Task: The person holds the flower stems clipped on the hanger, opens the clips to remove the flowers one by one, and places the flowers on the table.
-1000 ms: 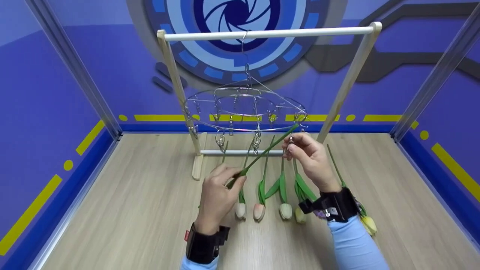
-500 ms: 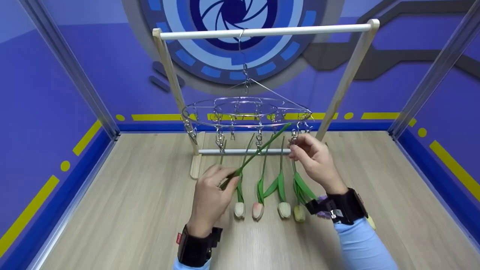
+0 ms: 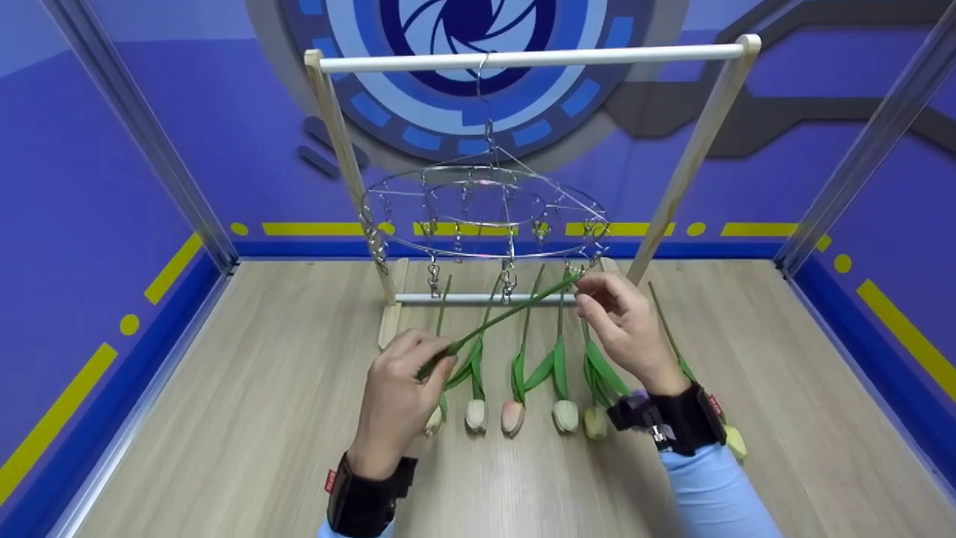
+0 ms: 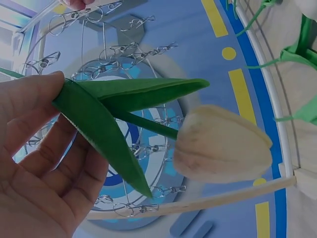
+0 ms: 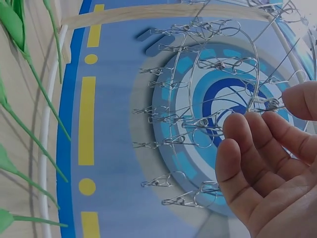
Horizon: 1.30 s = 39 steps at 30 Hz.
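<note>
Between thumb and fingers, my left hand [image 3: 399, 388] pinches an artificial tulip [image 4: 223, 144] at its green leaves. The tulip's pale cream bloom points away from the palm in the left wrist view, while its long stem slants up right to my right hand [image 3: 624, 325]. There my right fingertips pinch a metal clip [image 5: 270, 104] on the right side of the round wire hanger [image 3: 485, 255]. The stem's tip sits beside that clip; whether it lies inside the clip's jaws is hidden. Several other clips hang from the hanger's two rings.
A wooden stand [image 3: 691, 157] carries the hanger on its white top bar [image 3: 612, 57]. Several tulips lie in a row below, including a pink one [image 3: 512, 418], a white one [image 3: 565, 417] and a yellow one [image 3: 736, 442]. Blue walls enclose the wooden tabletop [image 3: 224, 448].
My left hand has shifted left and slightly down, and the stem's tip has dropped to my right fingertips. The hanger first levelled and swung right, then came back. My right hand stays at the clip.
</note>
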Available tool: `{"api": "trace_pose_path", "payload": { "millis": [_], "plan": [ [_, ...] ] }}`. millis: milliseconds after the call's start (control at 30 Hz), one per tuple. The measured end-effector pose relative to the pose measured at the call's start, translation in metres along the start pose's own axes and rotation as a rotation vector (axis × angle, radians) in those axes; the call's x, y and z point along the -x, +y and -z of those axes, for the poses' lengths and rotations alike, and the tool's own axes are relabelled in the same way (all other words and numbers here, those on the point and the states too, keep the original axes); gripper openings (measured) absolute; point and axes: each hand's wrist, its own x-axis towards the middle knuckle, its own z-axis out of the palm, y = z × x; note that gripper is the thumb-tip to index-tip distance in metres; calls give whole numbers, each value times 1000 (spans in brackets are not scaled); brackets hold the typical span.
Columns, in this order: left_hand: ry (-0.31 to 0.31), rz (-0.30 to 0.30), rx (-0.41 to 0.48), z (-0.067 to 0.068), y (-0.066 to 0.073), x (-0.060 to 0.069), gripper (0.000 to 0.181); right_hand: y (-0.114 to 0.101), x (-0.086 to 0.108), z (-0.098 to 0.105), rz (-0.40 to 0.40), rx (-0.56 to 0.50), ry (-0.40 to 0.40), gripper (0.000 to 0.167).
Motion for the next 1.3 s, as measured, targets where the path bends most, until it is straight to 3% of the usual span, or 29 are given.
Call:
{"api": "trace_pose_path", "payload": {
  "millis": [500,933,1300],
  "plan": [
    [-25,-2,-85,7,-12,10,15,12,33,-17,-75,-4,72,12],
    [-26,-11,-107,6,-21,11,18,13,38,-21,-22,63,105,16],
    [-97,82,-151,5,-28,13,14,14,40,-34,10,95,51,13]
  ]
}}
